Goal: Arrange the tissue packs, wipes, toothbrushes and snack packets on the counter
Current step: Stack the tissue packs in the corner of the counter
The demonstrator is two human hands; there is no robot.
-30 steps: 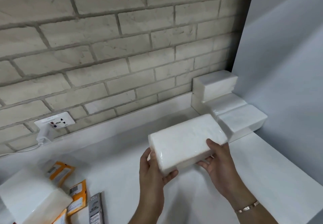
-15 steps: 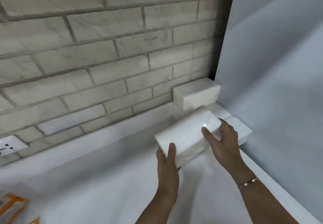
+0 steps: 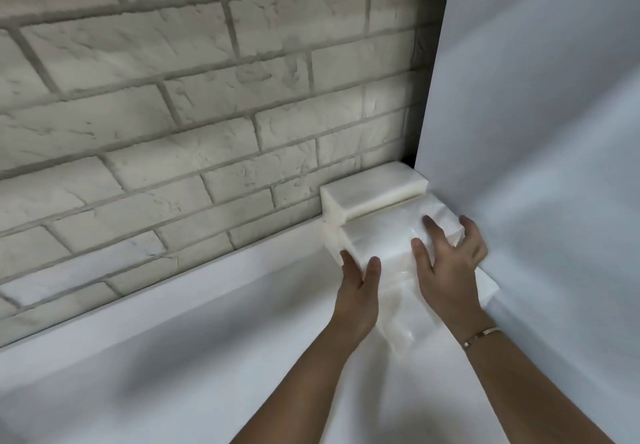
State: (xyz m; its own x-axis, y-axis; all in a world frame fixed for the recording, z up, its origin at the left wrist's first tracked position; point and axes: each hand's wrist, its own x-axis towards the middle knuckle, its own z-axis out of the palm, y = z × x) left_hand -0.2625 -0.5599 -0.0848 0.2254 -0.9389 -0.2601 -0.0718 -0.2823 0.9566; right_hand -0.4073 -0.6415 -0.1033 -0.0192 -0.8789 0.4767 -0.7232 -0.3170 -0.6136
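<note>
Below the brick wall [image 3: 173, 114], on the white bench [image 3: 173, 357], the left hand [image 3: 356, 291] pinches the near-left end of the tissue pack [image 3: 381, 236]. The pack's long axis runs along the wall, pointing right into the corner, just in front of a taller stacked pack [image 3: 370, 189]. The right hand [image 3: 450, 270] curls its fingers [image 3: 429, 227] over the pack's right end.

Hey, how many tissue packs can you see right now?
3 distinguishable. The top tissue pack sits in the corner; the held tissue pack, in front, is gripped by the left hand and right hand; the front tissue pack lies lower, between the wrists. Others may be hidden underneath.
</note>
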